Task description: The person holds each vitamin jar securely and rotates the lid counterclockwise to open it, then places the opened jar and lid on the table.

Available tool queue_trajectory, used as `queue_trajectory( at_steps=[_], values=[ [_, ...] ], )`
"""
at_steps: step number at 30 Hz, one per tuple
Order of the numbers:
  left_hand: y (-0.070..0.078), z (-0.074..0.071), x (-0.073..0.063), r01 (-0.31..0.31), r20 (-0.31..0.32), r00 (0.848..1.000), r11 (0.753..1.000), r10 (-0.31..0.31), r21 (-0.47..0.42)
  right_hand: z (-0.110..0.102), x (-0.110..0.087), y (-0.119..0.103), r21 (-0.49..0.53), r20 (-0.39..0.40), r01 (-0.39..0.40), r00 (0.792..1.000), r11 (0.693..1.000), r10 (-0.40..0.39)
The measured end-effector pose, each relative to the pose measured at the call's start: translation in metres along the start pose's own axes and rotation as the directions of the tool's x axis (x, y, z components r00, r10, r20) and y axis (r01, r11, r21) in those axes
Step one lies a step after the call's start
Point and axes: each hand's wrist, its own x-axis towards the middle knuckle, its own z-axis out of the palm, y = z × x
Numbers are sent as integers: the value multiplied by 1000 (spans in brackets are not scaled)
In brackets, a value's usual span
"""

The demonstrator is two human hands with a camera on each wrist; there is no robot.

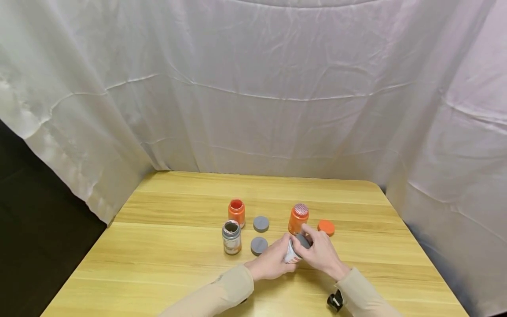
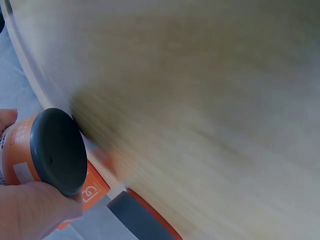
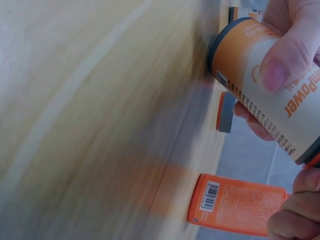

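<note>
In the head view my left hand grips a white and orange pill bottle with a dark grey lid. Fingers of my right hand curl round that lid. The bottle is tilted above the table, its dark base facing the left wrist camera. On the right wrist view, the left thumb presses on the bottle's label, and the right fingers bunch at its lid end. Just beyond the hands stands an orange bottle with a silvery seal over its mouth.
An orange lid lies right of the sealed bottle. To the left stand an uncapped orange bottle and an uncapped grey bottle. Two grey lids lie near them on the wooden table. Pale curtains hang behind.
</note>
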Motion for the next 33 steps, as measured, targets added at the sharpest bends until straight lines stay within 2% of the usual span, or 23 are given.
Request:
queue_trajectory(
  at_steps=[7, 15, 25, 33],
  values=[
    [-1, 0, 1, 7, 9, 1000, 1000, -7, -17, 0, 1, 0, 6, -3, 23, 1000, 1000, -23],
    [-2, 1, -2, 15, 30, 999, 988, -10, -151, -1, 3, 1, 14, 44, 83, 996, 996, -84],
    [-3, 1, -1, 10, 23, 1000, 991, -7, -136, -3, 3, 2, 27, 52, 122, 991, 992, -124],
    [-2, 0, -1, -12, 38, 999, 993, 16, -118, -7, 0, 7, 41, 99, 173, 979, 984, -176]
  ],
)
